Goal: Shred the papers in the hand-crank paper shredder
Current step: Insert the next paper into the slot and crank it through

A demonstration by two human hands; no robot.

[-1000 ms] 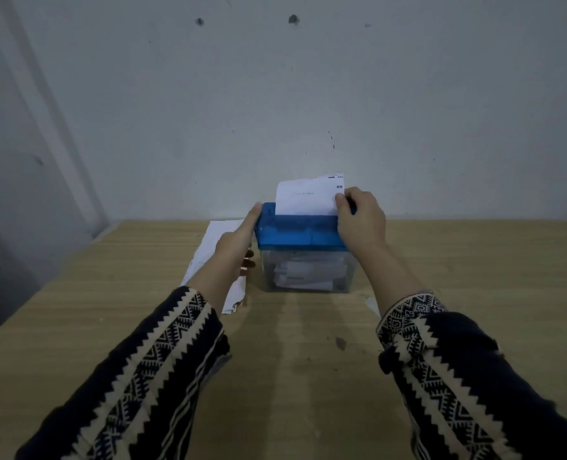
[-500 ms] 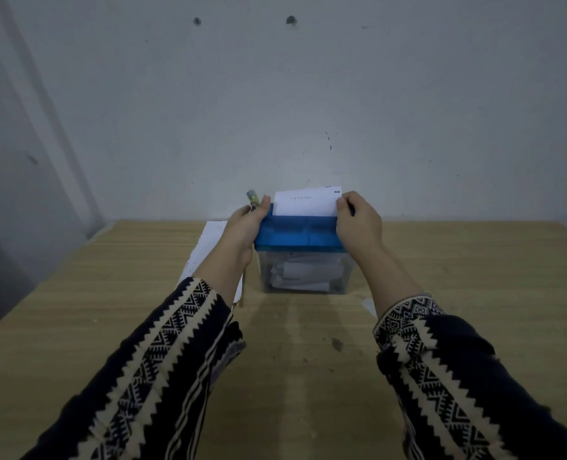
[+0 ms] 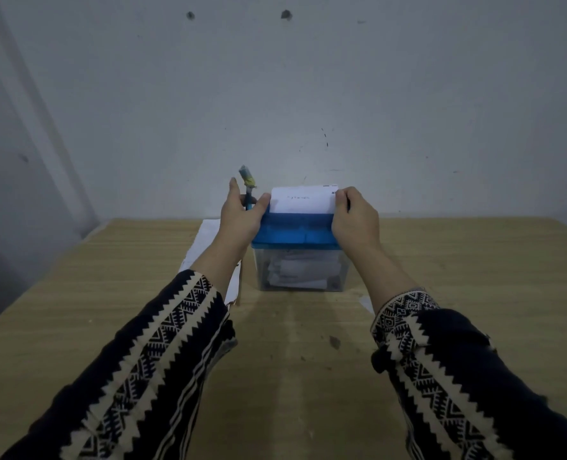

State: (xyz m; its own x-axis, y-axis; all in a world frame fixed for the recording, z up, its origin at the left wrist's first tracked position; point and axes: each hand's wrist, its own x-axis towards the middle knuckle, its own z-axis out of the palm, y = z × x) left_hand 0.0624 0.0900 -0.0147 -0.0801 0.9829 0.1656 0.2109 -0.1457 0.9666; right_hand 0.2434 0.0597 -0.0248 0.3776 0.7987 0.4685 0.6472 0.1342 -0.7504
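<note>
A small hand-crank shredder [image 3: 295,234] with a blue lid and a clear bin [image 3: 262,270] holding paper strips stands on the wooden table [image 3: 474,260]. A white sheet of paper [image 3: 303,200] sticks up out of the lid's slot. My left hand [image 3: 242,214] is at the shredder's left side and holds the crank handle [image 3: 248,184], which points up. My right hand [image 3: 355,220] grips the lid's right end, with its fingertips at the sheet's right edge.
More white papers [image 3: 205,240] lie on the table left of the shredder, partly under my left forearm. A scrap of paper [image 3: 366,302] lies by my right wrist. A grey wall stands right behind the table's far edge.
The sheet has sunk lower into the slot. My left hand rose from beside the bin to the lid's top, and the crank handle swung up into view.
</note>
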